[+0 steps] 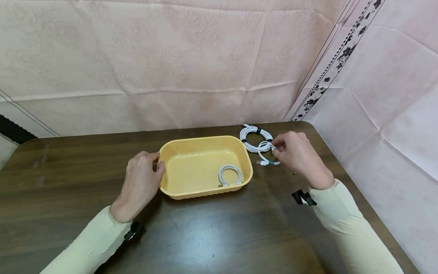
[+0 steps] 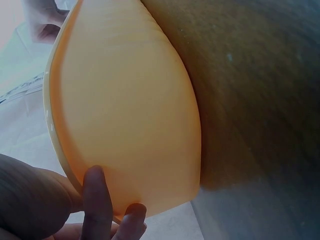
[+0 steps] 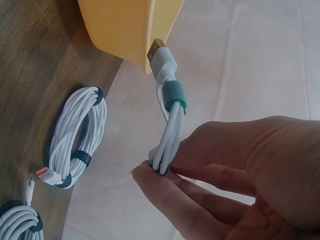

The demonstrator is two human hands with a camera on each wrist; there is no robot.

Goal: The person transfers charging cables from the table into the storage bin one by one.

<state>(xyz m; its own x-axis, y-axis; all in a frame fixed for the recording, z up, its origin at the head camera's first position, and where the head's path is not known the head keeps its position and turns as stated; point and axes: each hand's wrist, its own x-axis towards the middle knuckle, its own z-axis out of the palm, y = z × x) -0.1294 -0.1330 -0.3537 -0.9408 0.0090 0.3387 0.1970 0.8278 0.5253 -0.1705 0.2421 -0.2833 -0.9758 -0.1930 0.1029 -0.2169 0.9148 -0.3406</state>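
A yellow plastic tray (image 1: pixel 188 171) stands on the table, its left end gripped by my left hand (image 1: pixel 140 182). Thumb at the rim, two fingertips (image 2: pixel 95 185) lie against its outer wall in the left wrist view. Inside the tray, near its right end, lies a small coiled white cable (image 1: pixel 230 166). To the right of the tray my right hand (image 1: pixel 299 158) pinches a coiled white USB cable (image 3: pixel 172 125) between thumb and fingers. A green tie (image 3: pixel 174 93) wraps it just below the USB plug (image 3: pixel 163 62), which points towards the tray in the right wrist view.
Two more white cable coils, a longer one (image 3: pixel 75 135) and another (image 3: pixel 20 225), lie on the table (image 1: pixel 85 171) behind my right hand, bound with black ties. Patterned cloth (image 1: pixel 191 68) hangs along the far edge and more cloth (image 1: pixel 403 125) on the right.
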